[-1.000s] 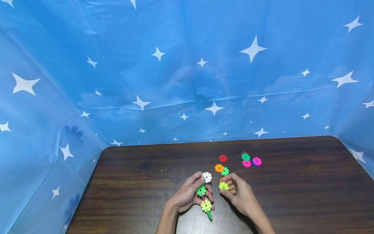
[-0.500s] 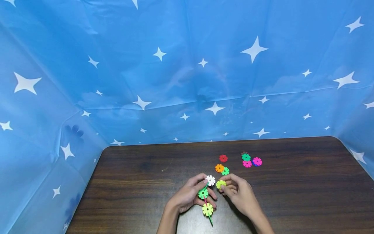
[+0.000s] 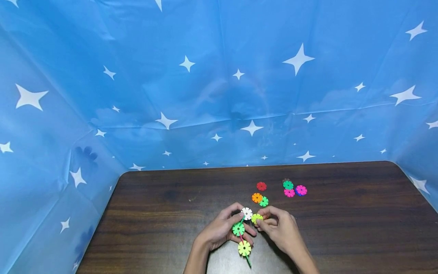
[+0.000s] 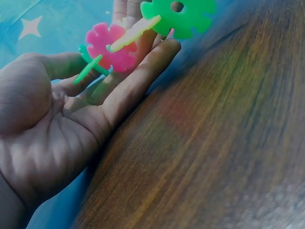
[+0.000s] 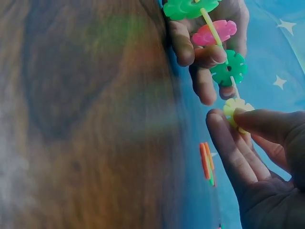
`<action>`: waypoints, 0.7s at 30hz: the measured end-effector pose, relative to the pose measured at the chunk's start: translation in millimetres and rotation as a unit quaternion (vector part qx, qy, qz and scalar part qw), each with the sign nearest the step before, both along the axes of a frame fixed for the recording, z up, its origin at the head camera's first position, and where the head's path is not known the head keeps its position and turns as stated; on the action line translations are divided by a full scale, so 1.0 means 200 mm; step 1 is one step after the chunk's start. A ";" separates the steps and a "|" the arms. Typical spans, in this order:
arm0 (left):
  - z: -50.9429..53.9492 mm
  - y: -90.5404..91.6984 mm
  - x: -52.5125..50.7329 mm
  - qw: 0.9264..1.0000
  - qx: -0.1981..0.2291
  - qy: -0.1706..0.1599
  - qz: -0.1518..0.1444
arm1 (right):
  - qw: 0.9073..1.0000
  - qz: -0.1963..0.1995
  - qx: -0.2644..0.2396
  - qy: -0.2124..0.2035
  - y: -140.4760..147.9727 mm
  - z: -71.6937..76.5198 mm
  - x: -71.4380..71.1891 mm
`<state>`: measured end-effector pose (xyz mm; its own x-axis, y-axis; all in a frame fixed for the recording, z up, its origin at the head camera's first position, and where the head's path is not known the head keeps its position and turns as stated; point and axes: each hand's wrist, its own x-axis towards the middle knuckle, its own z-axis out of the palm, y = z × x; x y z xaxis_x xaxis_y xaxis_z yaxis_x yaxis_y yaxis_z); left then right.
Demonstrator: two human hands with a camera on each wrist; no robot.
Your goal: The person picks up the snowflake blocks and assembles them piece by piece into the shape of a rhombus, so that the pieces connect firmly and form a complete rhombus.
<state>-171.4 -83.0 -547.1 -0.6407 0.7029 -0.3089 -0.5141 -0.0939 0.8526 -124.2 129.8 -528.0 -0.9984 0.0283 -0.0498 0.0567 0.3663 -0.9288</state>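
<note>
A chain of slotted snowflake discs hangs from my left hand (image 3: 222, 226), whose thumb and fingers grip it near the top. In the head view it shows a white disc (image 3: 246, 213), a green disc (image 3: 238, 229) and a yellow disc (image 3: 244, 248), with other discs edge-on between and below. The left wrist view shows a pink disc (image 4: 112, 47) of the chain face-on. My right hand (image 3: 282, 228) pinches a loose yellow-green disc (image 3: 257, 219) between thumb and fingers. Its edge meets the white disc, seen edge-on in the right wrist view; whether their slots interlock I cannot tell.
Beyond the hands on the dark wooden table (image 3: 164, 213) lie a red disc (image 3: 261, 186), an orange disc (image 3: 256, 197) and a green one (image 3: 264, 201). Farther right is a cluster with pink discs (image 3: 301, 190). A blue starry curtain (image 3: 212, 95) surrounds the table.
My right hand has brought the yellow-green disc leftward to the white disc. The left hand has shifted the chain slightly right and down.
</note>
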 end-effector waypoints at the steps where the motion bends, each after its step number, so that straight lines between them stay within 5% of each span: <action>1: 0.00 0.00 0.00 1.000 0.000 0.000 0.000 | 1.000 -0.001 -0.002 -0.001 0.00 0.00 0.00; 21: -0.01 0.00 0.00 0.999 -0.021 0.017 0.024 | 1.000 -0.004 0.028 0.010 0.00 0.02 0.00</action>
<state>-171.5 -82.1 -548.6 -0.6845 0.6577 -0.3145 -0.4806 -0.0826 0.8730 -123.4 129.6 -524.6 -0.9989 0.0386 -0.0269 0.0406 0.4179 -0.9076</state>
